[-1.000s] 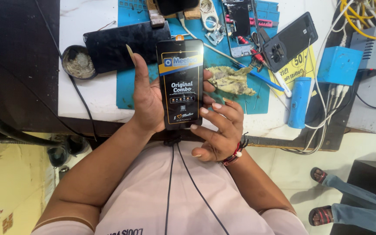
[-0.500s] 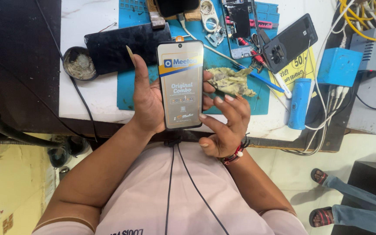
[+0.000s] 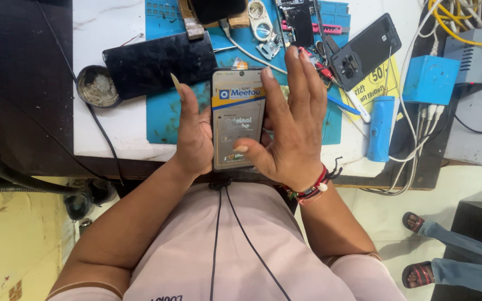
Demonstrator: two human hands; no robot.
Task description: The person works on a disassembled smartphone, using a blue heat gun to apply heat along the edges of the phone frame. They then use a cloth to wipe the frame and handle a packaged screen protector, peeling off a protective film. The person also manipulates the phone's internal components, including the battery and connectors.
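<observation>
Nearest, a phone display panel [image 3: 239,118] with a printed protective film is held upright above the near edge of the white table [image 3: 107,33]. It is gripped along its left edge by the left hand [image 3: 195,131], thumb raised beside it, fingers wrapped behind. The right hand [image 3: 288,125] is laid against the panel's right edge with fingers spread flat and the thumb pressed on the lower front; the panel is clasped between both hands. A beaded bracelet [image 3: 311,189] is worn on the right wrist.

Farther, a blue work mat [image 3: 165,114] is spread on the table, and a dark cracked screen [image 3: 154,64] is laid across its left part. A round dish [image 3: 97,86] is placed just left of that screen. To the right, a black back cover [image 3: 365,51], a blue cylinder [image 3: 380,128] and a blue box [image 3: 432,79] are seen.
</observation>
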